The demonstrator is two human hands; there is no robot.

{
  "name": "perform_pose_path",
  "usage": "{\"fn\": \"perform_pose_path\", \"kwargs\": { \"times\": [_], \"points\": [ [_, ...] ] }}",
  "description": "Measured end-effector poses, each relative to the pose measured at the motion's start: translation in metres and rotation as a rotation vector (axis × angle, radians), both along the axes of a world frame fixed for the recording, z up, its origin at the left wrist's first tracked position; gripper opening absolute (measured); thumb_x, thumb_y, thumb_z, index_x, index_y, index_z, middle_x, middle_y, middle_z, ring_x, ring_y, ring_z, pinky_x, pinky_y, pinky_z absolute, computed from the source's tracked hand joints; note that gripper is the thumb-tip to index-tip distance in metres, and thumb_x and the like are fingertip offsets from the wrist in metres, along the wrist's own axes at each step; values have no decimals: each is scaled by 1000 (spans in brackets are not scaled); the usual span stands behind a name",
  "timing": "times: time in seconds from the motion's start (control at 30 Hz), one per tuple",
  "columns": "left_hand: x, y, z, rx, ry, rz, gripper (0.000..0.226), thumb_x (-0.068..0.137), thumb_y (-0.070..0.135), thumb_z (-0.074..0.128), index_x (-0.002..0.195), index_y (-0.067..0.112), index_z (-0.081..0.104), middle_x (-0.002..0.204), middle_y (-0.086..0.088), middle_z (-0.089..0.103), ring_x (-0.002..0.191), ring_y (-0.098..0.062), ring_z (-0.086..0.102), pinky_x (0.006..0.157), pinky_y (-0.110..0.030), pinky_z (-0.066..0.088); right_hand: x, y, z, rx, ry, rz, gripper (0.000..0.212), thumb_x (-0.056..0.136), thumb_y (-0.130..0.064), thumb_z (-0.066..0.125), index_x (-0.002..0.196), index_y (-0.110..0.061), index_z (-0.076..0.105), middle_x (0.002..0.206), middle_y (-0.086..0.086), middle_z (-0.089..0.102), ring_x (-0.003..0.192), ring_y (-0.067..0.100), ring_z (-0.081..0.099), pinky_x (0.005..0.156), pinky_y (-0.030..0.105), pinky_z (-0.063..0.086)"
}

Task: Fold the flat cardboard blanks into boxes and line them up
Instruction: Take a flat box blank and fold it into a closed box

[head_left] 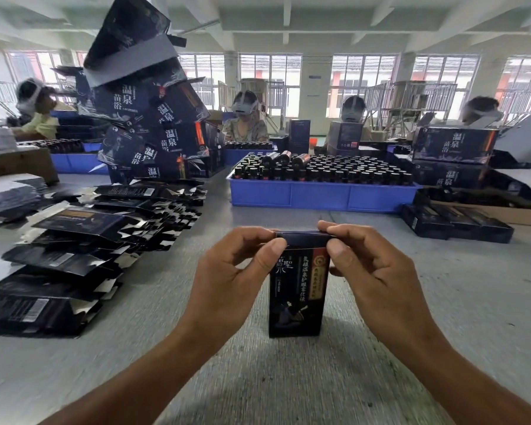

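While the dark box stands upright on the grey table, both hands pinch its top edge: the left hand at the left corner, the right hand at the right, thumbs in front and fingers curled behind over the closing flap. It is likely thin printed card, light and hollow, stiff along its creases but easy to dent on the broad faces, and its glossy skin may slip; the corners and folded edges look the safest hold. Left of the box, well apart, flat blanks lie fanned in overlapping rows. Beyond the box, a blue tray holds dark bottles. Right of the box, finished boxes lie in a row. Nothing stands close around the box.
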State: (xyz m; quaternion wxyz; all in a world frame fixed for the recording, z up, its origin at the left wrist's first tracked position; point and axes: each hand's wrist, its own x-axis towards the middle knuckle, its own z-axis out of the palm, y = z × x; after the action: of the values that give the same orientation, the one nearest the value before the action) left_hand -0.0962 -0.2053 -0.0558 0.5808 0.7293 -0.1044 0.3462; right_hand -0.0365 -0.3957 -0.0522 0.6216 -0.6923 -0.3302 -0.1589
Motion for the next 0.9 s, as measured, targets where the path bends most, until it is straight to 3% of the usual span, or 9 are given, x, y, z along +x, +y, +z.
{"fn": "perform_pose_path", "kwargs": {
  "times": [0.17, 0.33, 0.47, 0.57, 0.63, 0.77, 0.9],
  "points": [
    [-1, 1, 0, 43, 17, 3, 36, 92, 44, 63, 128, 42, 61, 117, 12, 71, 111, -12, 68, 84, -36, 60, -2, -1, 3, -37, -31, -30, 22, 92, -41, 56, 112, -38, 66, 117, -28, 68, 110, -2, 65, 89, 27, 59],
    [-3, -1, 1, 127, -13, 54, 25, 98, 32, 59, 118, 26, 73, 113, 11, 70, 112, -15, 66, 81, -38, 62, -3, -3, 4, -62, -38, -50, 27, 92, -43, 55, 115, -39, 68, 115, -30, 67, 110, -4, 64, 88, 27, 59],
    [-4, -1, 1, 138, -54, 57, 25, 94, 29, 60, 113, 25, 75, 113, 11, 71, 114, -10, 65, 78, -24, 59, -1, -5, 4, -87, -75, -43, 27, 91, -46, 54, 114, -41, 68, 118, -32, 66, 112, -7, 62, 86, 21, 57],
    [-2, 0, -1, 160, -96, 49, 23, 94, 23, 62, 111, 15, 75, 115, 6, 70, 115, -12, 64, 74, -18, 57, 1, -5, 2, -186, -234, -109, 28, 93, -43, 55, 115, -34, 70, 123, -29, 65, 113, -9, 60, 84, 7, 50],
    [0, 2, -3, 191, -103, 51, 21, 96, 22, 63, 111, 14, 74, 116, 5, 69, 115, -13, 65, 73, -19, 57, 4, -5, -1, -256, -363, -179, 28, 96, -35, 59, 118, -22, 70, 129, -20, 63, 117, -6, 59, 85, 7, 49],
    [3, 4, -6, 271, -101, 78, 23, 95, 34, 63, 115, 24, 68, 119, 13, 66, 113, -7, 64, 74, -13, 54, 6, -3, -4, -247, -418, -223, 28, 96, -33, 59, 117, -19, 70, 127, -13, 64, 116, -3, 59, 86, 7, 50],
    [5, 6, -13, 322, 30, 5, 35, 92, 44, 65, 124, 46, 52, 120, 13, 65, 114, -5, 62, 73, -20, 59, 6, -2, -8, -266, -344, -195, 25, 99, -38, 55, 124, -37, 58, 120, -21, 63, 109, -7, 61, 82, 10, 52]
  ]
}}
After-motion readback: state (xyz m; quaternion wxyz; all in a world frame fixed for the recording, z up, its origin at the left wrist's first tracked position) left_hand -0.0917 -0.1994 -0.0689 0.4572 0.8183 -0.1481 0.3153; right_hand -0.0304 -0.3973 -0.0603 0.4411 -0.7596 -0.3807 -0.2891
